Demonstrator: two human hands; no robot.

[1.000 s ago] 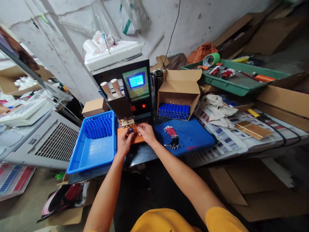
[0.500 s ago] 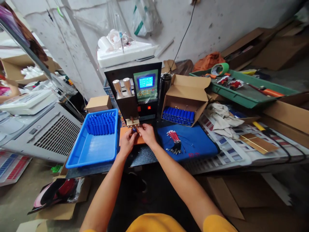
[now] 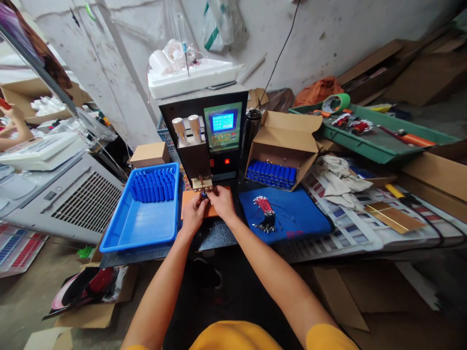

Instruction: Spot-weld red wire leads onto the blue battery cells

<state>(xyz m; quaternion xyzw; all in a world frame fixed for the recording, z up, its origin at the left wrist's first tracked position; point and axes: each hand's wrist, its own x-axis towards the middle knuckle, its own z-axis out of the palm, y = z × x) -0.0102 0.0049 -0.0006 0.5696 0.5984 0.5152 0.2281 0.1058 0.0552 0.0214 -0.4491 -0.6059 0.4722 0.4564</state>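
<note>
My left hand (image 3: 193, 214) and my right hand (image 3: 221, 201) meet on an orange pad (image 3: 187, 210) in front of a black spot welder (image 3: 204, 131). Both hands pinch a small blue battery cell (image 3: 203, 194) held upright right under the welder's head (image 3: 202, 183). The fingers of both hands are closed on it. A bundle of red wires (image 3: 264, 212) lies on a blue mat (image 3: 292, 214) just right of my right hand. A blue tray (image 3: 146, 223) with a row of blue cells (image 3: 153, 186) sits to the left.
An open cardboard box (image 3: 282, 141) holds more blue cells (image 3: 272, 174) behind the mat. A green tray (image 3: 368, 141) with tape and tools is at the far right. White cloth (image 3: 339, 177), colour charts and cardboard lie to the right. Another person's arm (image 3: 14, 131) shows at the far left.
The camera view shifted, so the bench sits further right in frame. Both hands stay pinched on the cell under the welder head, barely moved.
</note>
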